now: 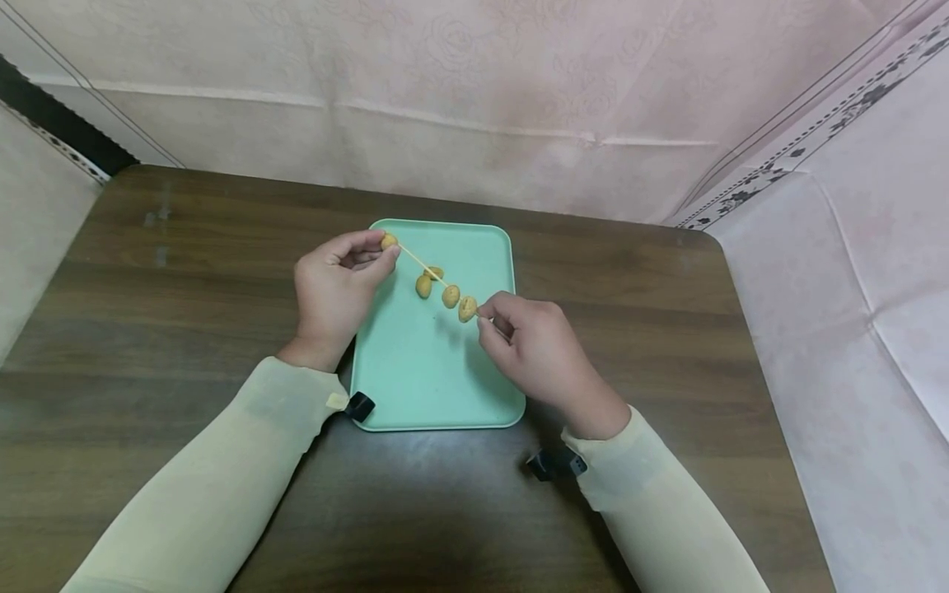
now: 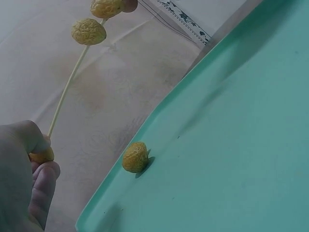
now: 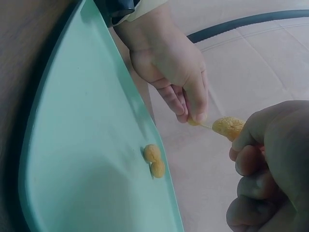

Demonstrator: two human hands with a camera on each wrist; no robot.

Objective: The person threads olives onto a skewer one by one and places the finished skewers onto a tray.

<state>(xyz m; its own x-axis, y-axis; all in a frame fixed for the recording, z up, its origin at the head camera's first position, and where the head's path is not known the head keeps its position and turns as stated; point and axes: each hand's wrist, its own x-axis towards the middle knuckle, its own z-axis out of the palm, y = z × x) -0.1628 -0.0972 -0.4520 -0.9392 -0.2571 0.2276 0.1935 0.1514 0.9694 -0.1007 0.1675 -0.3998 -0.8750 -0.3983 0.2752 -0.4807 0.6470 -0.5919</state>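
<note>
Head view, read from my remote post with the middle of the green tray [image 1: 430,379] as dial centre, puts the left hand [image 1: 334,284] at about 10 o'clock and the right hand [image 1: 539,346] at about 3. I record a thin pale skewer [image 1: 413,256] running on a line from 10 toward 4 o'clock, held above the tray. Left hand: thumb and fingers pinch one wrinkled yellow-brown piece [image 1: 389,240] at the skewer's far end; I cannot tell how deep the tip sits in it. Right hand: thumb and forefinger grip the skewer's near end. Two threaded pieces [image 1: 451,296] sit side by side just beyond the right fingertips, a bare length of stick separating them from the left hand's piece. Two loose pieces [image 1: 423,286] lie on the tray between 11 and 12 o'clock; the right wrist view shows them touching, close to the rim. Pale sleeves [image 1: 215,478] cover both forearms, with a small black device [image 1: 360,406] at each cuff. Beneath the tray I find a dark wood-grain table [image 1: 185,329]; beyond its far edge, at 12 o'clock, hangs a pale patterned cloth [image 1: 519,91].
</note>
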